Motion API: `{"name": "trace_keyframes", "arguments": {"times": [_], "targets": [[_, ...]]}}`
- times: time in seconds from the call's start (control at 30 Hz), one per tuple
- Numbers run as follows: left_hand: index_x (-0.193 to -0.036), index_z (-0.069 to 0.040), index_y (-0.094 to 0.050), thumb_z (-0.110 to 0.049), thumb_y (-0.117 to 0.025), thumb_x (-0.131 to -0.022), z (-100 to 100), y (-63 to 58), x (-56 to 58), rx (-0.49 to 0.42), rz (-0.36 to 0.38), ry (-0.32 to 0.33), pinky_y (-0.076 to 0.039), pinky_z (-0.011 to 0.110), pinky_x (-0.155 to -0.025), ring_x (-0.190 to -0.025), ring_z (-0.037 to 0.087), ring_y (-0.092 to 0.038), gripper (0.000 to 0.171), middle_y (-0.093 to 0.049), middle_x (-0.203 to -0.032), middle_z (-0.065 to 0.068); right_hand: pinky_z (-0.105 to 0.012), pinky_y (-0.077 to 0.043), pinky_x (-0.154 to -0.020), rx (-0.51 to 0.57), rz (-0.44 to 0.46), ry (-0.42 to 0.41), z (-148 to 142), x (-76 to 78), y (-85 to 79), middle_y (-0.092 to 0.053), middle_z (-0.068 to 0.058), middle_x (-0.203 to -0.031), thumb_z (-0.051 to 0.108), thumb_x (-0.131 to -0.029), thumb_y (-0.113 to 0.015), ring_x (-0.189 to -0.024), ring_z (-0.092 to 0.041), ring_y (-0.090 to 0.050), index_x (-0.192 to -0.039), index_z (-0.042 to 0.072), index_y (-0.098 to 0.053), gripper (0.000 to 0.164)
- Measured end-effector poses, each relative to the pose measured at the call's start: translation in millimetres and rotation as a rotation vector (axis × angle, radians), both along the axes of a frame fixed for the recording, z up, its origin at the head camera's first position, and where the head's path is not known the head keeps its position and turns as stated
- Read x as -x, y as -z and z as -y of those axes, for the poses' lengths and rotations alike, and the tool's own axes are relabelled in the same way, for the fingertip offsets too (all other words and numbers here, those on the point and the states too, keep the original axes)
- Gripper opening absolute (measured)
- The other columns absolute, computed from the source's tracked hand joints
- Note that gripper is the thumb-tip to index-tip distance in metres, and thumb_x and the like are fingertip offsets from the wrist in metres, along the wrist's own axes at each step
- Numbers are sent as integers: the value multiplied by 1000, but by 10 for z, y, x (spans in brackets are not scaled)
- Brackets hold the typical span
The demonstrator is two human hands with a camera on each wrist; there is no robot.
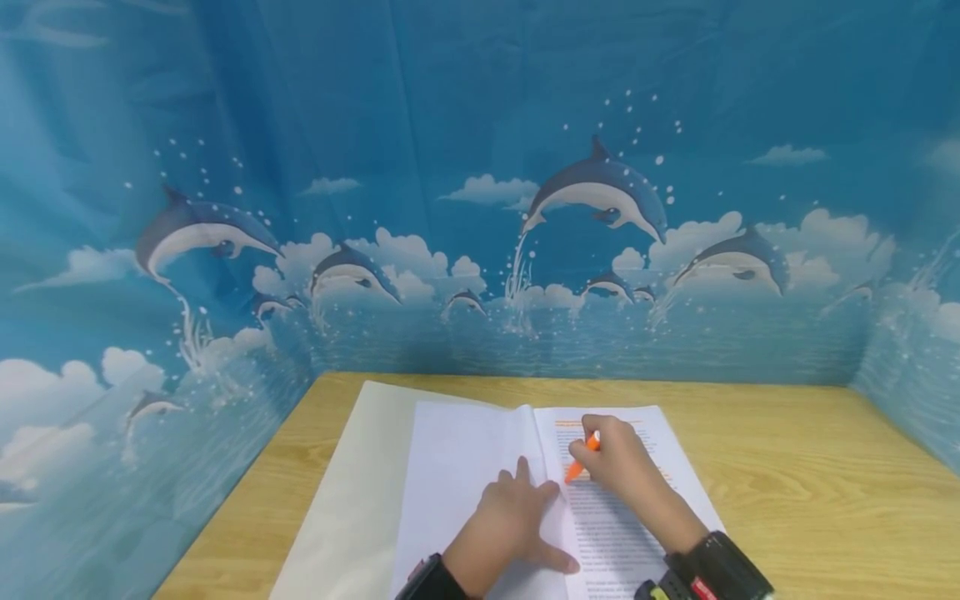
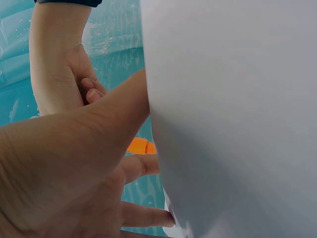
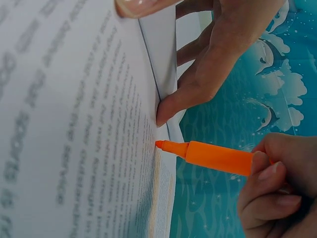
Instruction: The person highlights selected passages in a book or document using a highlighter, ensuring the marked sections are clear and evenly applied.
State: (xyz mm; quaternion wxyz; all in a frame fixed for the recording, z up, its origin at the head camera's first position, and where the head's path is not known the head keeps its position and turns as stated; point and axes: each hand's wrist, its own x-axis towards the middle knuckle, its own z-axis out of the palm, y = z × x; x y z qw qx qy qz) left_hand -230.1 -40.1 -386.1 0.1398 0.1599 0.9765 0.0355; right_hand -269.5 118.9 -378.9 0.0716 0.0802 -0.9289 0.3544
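Observation:
An open booklet of white sheets lies on the table, with a printed right page (image 1: 615,533) and a blank left page (image 1: 450,467). Orange lines mark some text near the top of the printed page. My right hand (image 1: 618,458) grips an orange highlighter (image 3: 218,157), its tip at the page beside the fold. With fingers spread, my left hand (image 1: 513,517) rests on the booklet near the fold, thumb on the printed page's lower edge of text. In the left wrist view a sheet hides part of the left hand (image 2: 74,163) and most of the highlighter (image 2: 138,146).
Under the booklet's left side is a larger cream sheet (image 1: 330,500). The wooden table (image 1: 810,483) extends to both sides. A blue backdrop (image 1: 465,125) printed with dolphins stands behind and beside it. Black bands (image 1: 720,567) are on both wrists.

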Motion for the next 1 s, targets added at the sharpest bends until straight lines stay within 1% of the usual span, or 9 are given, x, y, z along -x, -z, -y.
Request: {"name": "trace_keyframes", "arguments": {"times": [0.23, 0.33, 0.47, 0.6, 0.77, 1.0], "targets": [[-133, -31, -49, -74, -69, -53, -2, -19, 6, 4, 17, 0, -41, 49, -94, -124, 40, -42, 93, -34, -145, 19, -21, -29, -42, -4, 37, 30, -35, 6, -13, -33, 3, -50, 5, -76, -61, -42, -9, -33, -64, 8, -49, 17], [-132, -30, -49, -75, -69, -53, 0, -15, 5, 9, 9, 9, -42, 49, -93, -123, 40, -43, 93, -35, -145, 20, -21, -28, -42, -13, 39, 40, -60, 7, -15, -34, 3, -49, 6, -76, -61, -42, -9, -33, -65, 8, -50, 16], [-132, -29, -50, -74, -70, -52, 2, -1, 3, -3, 7, 6, -42, 49, -93, -122, 39, -43, 93, -35, -145, 19, -21, -27, -43, -16, 41, 42, -93, 10, -15, -32, 3, -50, 6, -76, -60, -43, -9, -31, -64, 7, -48, 17], [-132, -31, -50, -73, -70, -52, 1, 0, 9, -13, 30, -6, -41, 50, -95, -124, 39, -42, 93, -34, -145, 18, -21, -28, -43, -19, 39, 44, -124, 13, -14, -32, 3, -50, 6, -76, -61, -43, -9, -32, -63, 7, -49, 18], [-132, -32, -50, -74, -70, -52, -4, -1, 16, -14, 36, -10, -40, 50, -95, -124, 39, -42, 93, -34, -146, 18, -22, -28, -42, -31, 33, 47, -160, 21, -19, -31, 3, -51, 7, -76, -61, -43, -9, -31, -63, 7, -49, 18], [-131, -32, -50, -75, -69, -52, -2, 4, 30, -10, 51, -21, -41, 51, -94, -123, 39, -43, 92, -35, -145, 17, -21, -27, -42, -31, 49, 45, -204, 28, -26, -32, 3, -50, 7, -78, -61, -42, -8, -31, -65, 7, -53, 15]]}}
